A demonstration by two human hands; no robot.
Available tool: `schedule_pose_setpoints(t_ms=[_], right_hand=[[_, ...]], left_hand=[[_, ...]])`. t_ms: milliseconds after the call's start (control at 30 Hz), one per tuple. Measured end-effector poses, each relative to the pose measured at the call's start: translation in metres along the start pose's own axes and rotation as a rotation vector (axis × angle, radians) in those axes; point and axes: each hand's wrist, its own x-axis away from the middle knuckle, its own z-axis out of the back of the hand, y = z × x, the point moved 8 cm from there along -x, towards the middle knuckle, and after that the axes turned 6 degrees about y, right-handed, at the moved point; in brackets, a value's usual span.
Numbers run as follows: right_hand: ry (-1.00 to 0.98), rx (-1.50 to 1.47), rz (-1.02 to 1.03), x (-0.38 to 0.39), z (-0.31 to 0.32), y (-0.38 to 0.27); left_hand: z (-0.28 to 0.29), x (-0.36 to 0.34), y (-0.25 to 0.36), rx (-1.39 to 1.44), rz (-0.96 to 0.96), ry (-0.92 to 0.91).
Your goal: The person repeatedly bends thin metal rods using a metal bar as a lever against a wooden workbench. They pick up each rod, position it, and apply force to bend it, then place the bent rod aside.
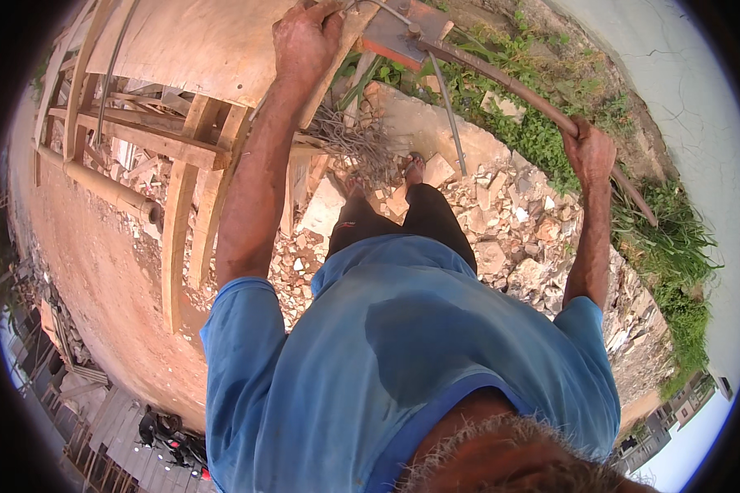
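Blue short-sleeved shirt (312,370), dark patch (415,337) on front, blue collar (401,444), black legwear (436,218).

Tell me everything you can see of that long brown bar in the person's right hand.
The long brown bar is slender and looks like rusty metal; whether it is solid or hollow, I can't tell. It slants from upper centre down to the right, over green plants. Its upper end meets the red-edged plate beside a bolt. The right hand grips it, leaving a free end beyond. It appears curved, though the lens bends straight edges.
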Motion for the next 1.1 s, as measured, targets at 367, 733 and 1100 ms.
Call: schedule_pose_setpoints(t_ms=[367, 733, 1100], right_hand=[[-0.006, 0.000, -0.328, 0.079, 0.017, -0.043], [-0.150, -0.352, -0.339, 0.158, 0.023, -0.071], [-0.186, -0.220, -0.441, 0.230, 0.077, 0.040]], left_hand=[[-0.017, 0.000, -0.012, -0.132, -0.110, 0.007], [-0.020, -0.004, -0.010, -0.087, -0.112, -0.078], [-0.015, -0.005, -0.007, -0.055, -0.060, -0.135]])
